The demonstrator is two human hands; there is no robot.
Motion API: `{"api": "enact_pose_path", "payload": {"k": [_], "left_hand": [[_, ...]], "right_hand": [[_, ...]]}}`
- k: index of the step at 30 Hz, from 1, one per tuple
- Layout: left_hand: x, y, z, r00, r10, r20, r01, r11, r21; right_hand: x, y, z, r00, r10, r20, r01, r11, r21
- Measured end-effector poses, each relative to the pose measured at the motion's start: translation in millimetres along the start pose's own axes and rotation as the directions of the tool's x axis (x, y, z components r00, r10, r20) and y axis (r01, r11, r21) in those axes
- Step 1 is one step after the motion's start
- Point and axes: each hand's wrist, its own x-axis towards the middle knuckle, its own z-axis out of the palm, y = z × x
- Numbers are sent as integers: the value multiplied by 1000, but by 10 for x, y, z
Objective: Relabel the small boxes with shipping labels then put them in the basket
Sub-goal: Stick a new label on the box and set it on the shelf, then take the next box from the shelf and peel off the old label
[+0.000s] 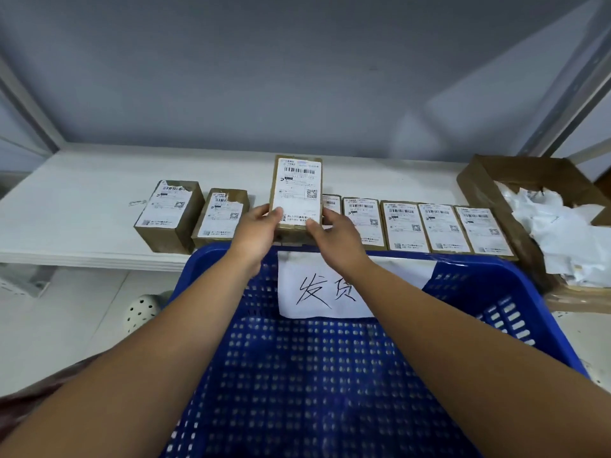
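Head view: my left hand (pixel 256 231) and right hand (pixel 334 236) pinch a labelled box (pixel 296 186); next, I'd lower it into the basket (pixel 211 256).

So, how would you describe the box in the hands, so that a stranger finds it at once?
On the white shelf behind the blue basket lies a row of small labelled cardboard boxes. Near its middle, the left hand and right hand pinch one box by its lower corners. It alone rises above its neighbours.
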Motion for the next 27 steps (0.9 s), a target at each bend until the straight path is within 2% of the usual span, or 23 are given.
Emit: {"api": "enact_pose_path", "payload": {"k": [3, 6, 9, 14, 21, 24, 27], "left_hand": [[213, -52, -41, 999, 16, -39, -10, 989, 145], [379, -122, -109, 994, 37, -103, -13, 975, 221], [508, -234, -173, 990, 57, -131, -10, 943, 332], [621, -359, -204, 993, 96, -70, -38, 811, 584], [772, -404, -184, 993, 115, 6, -90, 745, 661], [810, -418, -152, 987, 129, 95, -156, 630, 761], [840, -474, -96, 983, 52, 176, -181, 430, 884]], "right_hand": [[129, -16, 57, 996, -84, 7, 84, 994, -73], [263, -1, 148, 984, -156, 87, 170, 969, -179], [384, 63, 256, 976, -124, 177, 177, 928, -329], [439, 188, 344, 977, -99, 190, 187, 831, -525], [436, 311, 401, 969, -76, 234, 198, 803, -563], [404, 313, 406, 961, -71, 266, 225, 761, -609], [380, 330, 392, 957, -61, 283, 238, 725, -646]]}}
